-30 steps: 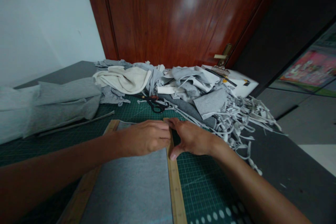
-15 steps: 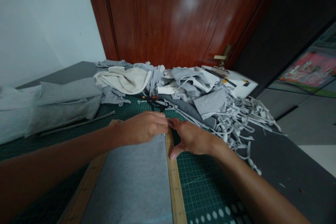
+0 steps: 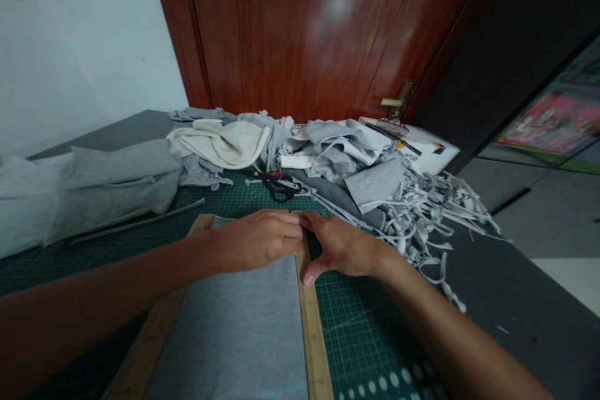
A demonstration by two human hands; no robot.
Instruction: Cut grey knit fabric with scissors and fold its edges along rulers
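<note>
1. Spreading open, the right hand's (image 3: pixel 344 247) fingers are pressing the wooden ruler (image 3: pixel 313 325) at centre.
2. The left hand's (image 3: pixel 267 239) fingers are curling closed alongside; any grip is hidden.
3. Grey cloth (image 3: pixel 239 331) is lying lower centre, between that and another ruler (image 3: pixel 152 334).
4. Black scissors (image 3: pixel 280 189) are resting beyond the hands.

Grey cloth (image 3: pixel 244 325) lies flat — between two wooden rulers (image 3: pixel 315 325) — on a green mat (image 3: pixel 356 312).

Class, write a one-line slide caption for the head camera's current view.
Two hands meet at a wooden ruler beside grey fabric.
</note>
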